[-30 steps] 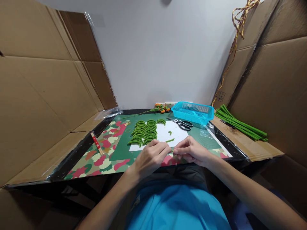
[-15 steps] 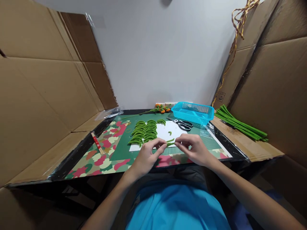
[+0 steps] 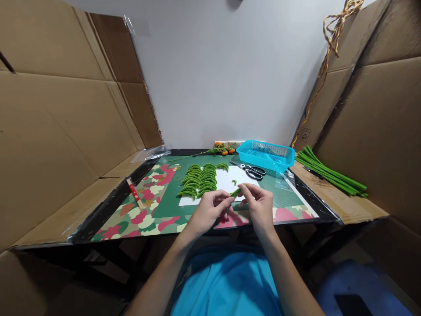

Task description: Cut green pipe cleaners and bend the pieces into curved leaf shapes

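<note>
Thumb and finger of the left hand (image 3: 210, 209) pinch one end of a short green piece (image 3: 235, 192); the right hand (image 3: 260, 204) grips it toward the other, near the front edge of the paper (image 3: 238, 174). I'd judge it light, bendable and unlikely to slip; from here I'd take it by the ends, since squeezing the middle might flatten the fuzz. Curved, velvety crescents (image 3: 208, 180) fill two columns along the paper's left side. By its back right corner lie black-handled scissors (image 3: 255, 172). I see a blue lattice basket (image 3: 261, 163) near the surface's (image 3: 315, 193) back right corner, and straight fuzzy stems (image 3: 332, 173) on cardboard (image 3: 357, 211) beyond the right edge.
</note>
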A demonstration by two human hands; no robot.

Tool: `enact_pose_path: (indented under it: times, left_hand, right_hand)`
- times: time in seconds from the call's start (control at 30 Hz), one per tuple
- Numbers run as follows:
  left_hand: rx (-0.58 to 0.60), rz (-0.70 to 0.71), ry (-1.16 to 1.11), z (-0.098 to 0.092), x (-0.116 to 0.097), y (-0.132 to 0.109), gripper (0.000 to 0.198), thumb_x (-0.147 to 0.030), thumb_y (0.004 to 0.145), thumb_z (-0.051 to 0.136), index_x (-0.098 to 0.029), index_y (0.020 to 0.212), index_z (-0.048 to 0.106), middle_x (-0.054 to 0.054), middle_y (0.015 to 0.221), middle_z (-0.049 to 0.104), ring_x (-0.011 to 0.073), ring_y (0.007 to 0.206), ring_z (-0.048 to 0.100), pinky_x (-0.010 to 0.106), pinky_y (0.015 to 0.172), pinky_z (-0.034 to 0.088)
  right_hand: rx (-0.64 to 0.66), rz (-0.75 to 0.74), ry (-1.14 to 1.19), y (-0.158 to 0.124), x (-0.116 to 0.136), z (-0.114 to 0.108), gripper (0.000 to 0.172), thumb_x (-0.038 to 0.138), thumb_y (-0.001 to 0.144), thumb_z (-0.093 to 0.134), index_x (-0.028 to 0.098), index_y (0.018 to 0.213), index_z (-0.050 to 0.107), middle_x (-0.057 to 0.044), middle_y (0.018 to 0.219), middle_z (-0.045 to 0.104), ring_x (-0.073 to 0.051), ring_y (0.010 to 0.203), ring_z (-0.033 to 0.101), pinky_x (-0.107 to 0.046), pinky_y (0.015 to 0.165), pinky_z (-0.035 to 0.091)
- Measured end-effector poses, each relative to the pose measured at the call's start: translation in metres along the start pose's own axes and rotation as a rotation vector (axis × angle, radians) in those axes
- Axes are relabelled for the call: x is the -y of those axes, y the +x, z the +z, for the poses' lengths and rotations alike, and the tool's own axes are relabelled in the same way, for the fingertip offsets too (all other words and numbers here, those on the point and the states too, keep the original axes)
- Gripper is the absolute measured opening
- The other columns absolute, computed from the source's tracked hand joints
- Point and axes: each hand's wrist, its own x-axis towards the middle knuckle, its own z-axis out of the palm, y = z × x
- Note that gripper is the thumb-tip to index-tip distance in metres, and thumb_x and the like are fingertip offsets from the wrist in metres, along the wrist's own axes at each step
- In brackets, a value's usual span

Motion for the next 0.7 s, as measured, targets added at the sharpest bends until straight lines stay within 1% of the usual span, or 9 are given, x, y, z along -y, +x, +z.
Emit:
enact_pose_path:
  times: [0.03, 0.1, 0.2, 0.27, 0.37, 0.5, 0.57, 0.63, 0.7]
  left_hand:
    - [0.013, -0.025, -0.019, 0.0, 0.0, 0.0, 0.041, -0.056, 0.089, 0.075, -0.015, 0.09, 0.068, 0.003, 0.07, 0.071, 0.0132, 0.053, 0.06, 0.026, 0.054, 0.053]
    - [0.014, -0.043, -0.024, 0.001, -0.001, -0.001, 0.044, -0.057, 0.087, 0.077, -0.015, 0.087, 0.066, 0.005, 0.071, 0.073, 0.0136, 0.053, 0.062, 0.026, 0.053, 0.052]
    - [0.014, -0.056, -0.013, 0.003, -0.002, -0.002, 0.047, -0.06, 0.086, 0.078, -0.016, 0.081, 0.063, 0.008, 0.071, 0.076, 0.0145, 0.052, 0.064, 0.025, 0.052, 0.051]
    - [0.012, -0.074, -0.02, 0.005, -0.002, -0.003, 0.048, -0.06, 0.084, 0.078, -0.017, 0.078, 0.061, 0.008, 0.069, 0.075, 0.0154, 0.052, 0.065, 0.026, 0.052, 0.051]
    - [-0.038, -0.05, 0.046, 0.009, 0.0, -0.005, 0.043, -0.056, 0.085, 0.078, -0.018, 0.075, 0.06, 0.005, 0.064, 0.072, 0.017, 0.052, 0.066, 0.026, 0.052, 0.05]
    - [-0.202, 0.083, 0.31, 0.019, 0.003, -0.007, 0.032, -0.04, 0.088, 0.073, -0.019, 0.067, 0.062, 0.003, 0.06, 0.068, 0.0171, 0.055, 0.064, 0.026, 0.054, 0.046]
    - [-0.241, 0.117, 0.359, 0.021, 0.004, -0.008, 0.031, -0.038, 0.088, 0.073, -0.019, 0.066, 0.062, 0.002, 0.061, 0.067, 0.0166, 0.056, 0.062, 0.026, 0.055, 0.045]
    - [-0.203, 0.105, 0.302, 0.02, 0.003, -0.007, 0.032, -0.042, 0.091, 0.071, -0.019, 0.07, 0.062, 0.001, 0.061, 0.065, 0.0157, 0.057, 0.06, 0.025, 0.056, 0.044]
    - [-0.122, 0.076, 0.196, 0.017, 0.003, -0.007, 0.035, -0.047, 0.096, 0.066, -0.019, 0.077, 0.06, -0.001, 0.06, 0.063, 0.014, 0.054, 0.057, 0.025, 0.056, 0.042]
  right_hand:
    - [-0.02, 0.013, 0.018, 0.001, -0.001, 0.0, 0.037, 0.053, 0.083, 0.082, 0.016, 0.088, 0.082, -0.004, 0.077, 0.075, -0.013, 0.053, 0.062, -0.026, 0.05, 0.054]
    - [-0.014, 0.055, 0.077, 0.002, -0.001, -0.001, 0.04, 0.054, 0.081, 0.083, 0.016, 0.092, 0.082, -0.006, 0.083, 0.078, -0.017, 0.06, 0.068, -0.028, 0.054, 0.058]
    - [0.054, 0.11, 0.149, 0.003, -0.001, -0.001, 0.043, 0.053, 0.076, 0.088, 0.015, 0.095, 0.083, -0.009, 0.086, 0.081, -0.022, 0.075, 0.076, -0.032, 0.066, 0.064]
    - [0.076, 0.123, 0.168, 0.003, -0.002, -0.001, 0.041, 0.051, 0.074, 0.09, 0.014, 0.093, 0.082, -0.01, 0.085, 0.082, -0.023, 0.075, 0.077, -0.034, 0.069, 0.065]
    - [0.033, 0.059, 0.1, 0.0, -0.006, 0.002, 0.036, 0.048, 0.078, 0.087, 0.014, 0.088, 0.082, -0.011, 0.083, 0.082, -0.025, 0.075, 0.078, -0.036, 0.073, 0.065]
    - [-0.059, -0.096, -0.154, -0.007, -0.009, 0.006, 0.027, 0.041, 0.086, 0.078, 0.015, 0.088, 0.085, -0.01, 0.084, 0.083, -0.027, 0.075, 0.076, -0.036, 0.07, 0.062]
    - [-0.077, -0.121, -0.196, -0.007, -0.008, 0.006, 0.026, 0.04, 0.087, 0.077, 0.016, 0.088, 0.086, -0.009, 0.083, 0.082, -0.027, 0.075, 0.075, -0.035, 0.069, 0.06]
    - [-0.061, -0.075, -0.119, -0.004, -0.007, 0.005, 0.027, 0.042, 0.084, 0.08, 0.015, 0.087, 0.085, -0.008, 0.082, 0.082, -0.026, 0.075, 0.075, -0.035, 0.069, 0.061]
    - [-0.023, 0.015, 0.016, 0.001, -0.006, 0.002, 0.032, 0.044, 0.078, 0.086, 0.014, 0.09, 0.085, -0.009, 0.082, 0.082, -0.024, 0.075, 0.075, -0.034, 0.07, 0.062]
